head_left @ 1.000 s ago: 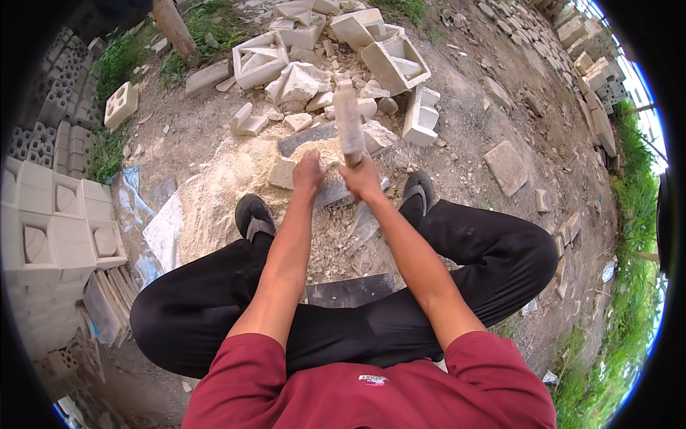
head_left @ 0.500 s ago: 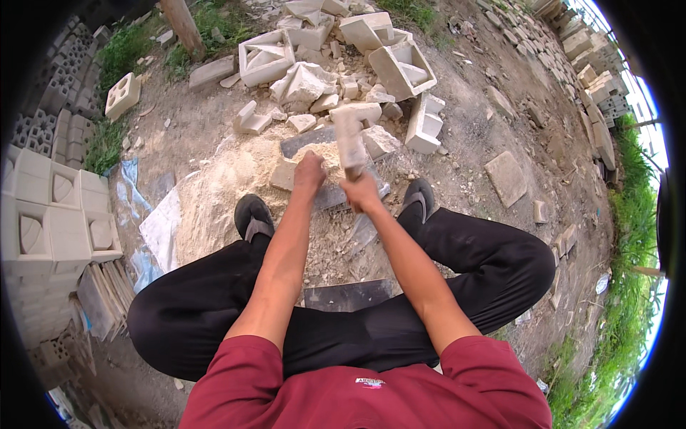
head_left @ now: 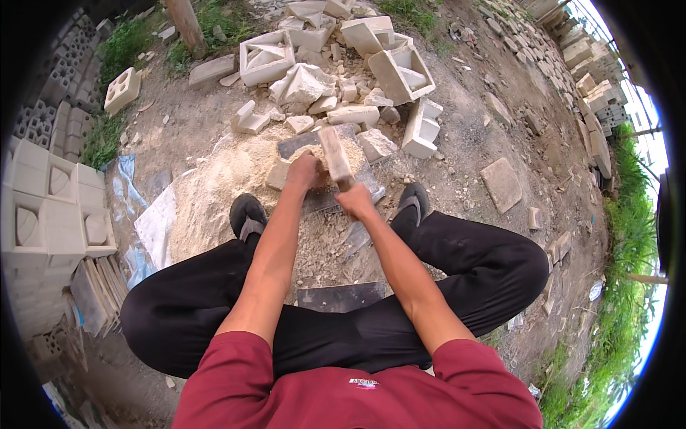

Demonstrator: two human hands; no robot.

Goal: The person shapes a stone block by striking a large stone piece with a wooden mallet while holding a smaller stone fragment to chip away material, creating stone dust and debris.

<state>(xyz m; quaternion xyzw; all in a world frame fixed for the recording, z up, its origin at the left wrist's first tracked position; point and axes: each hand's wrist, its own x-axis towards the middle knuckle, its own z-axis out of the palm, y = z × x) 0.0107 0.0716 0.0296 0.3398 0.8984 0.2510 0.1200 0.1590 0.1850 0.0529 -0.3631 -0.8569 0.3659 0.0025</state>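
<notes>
In my right hand (head_left: 355, 201) is the handle of a short, dusty wooden mallet (head_left: 334, 149) with a flat block-like head. Its head slants up and away over the crushed pale grit, a little blurred by motion. My left hand (head_left: 307, 171) is closed just left of the mallet, with its fingertips turned away, so what it holds is hidden. A pale block piece (head_left: 278, 174) touches or lies close beside that hand. Beneath both hands is a dark flat slab (head_left: 369, 181), partly covered with pale crumbs (head_left: 353, 155).
A heap of broken pale blocks (head_left: 307, 84) lies beyond the slab. To its left spreads a mound of pale powder (head_left: 225, 171) by a white sheet (head_left: 155, 223). Stacked blocks (head_left: 64, 222) stand at left. My shoes (head_left: 248, 214) flank the work; another dark plate (head_left: 341, 297) lies nearer.
The mallet's head has swung left and tilts toward my left hand; it stood more upright before. My left hand has shifted slightly left, staying closed.
</notes>
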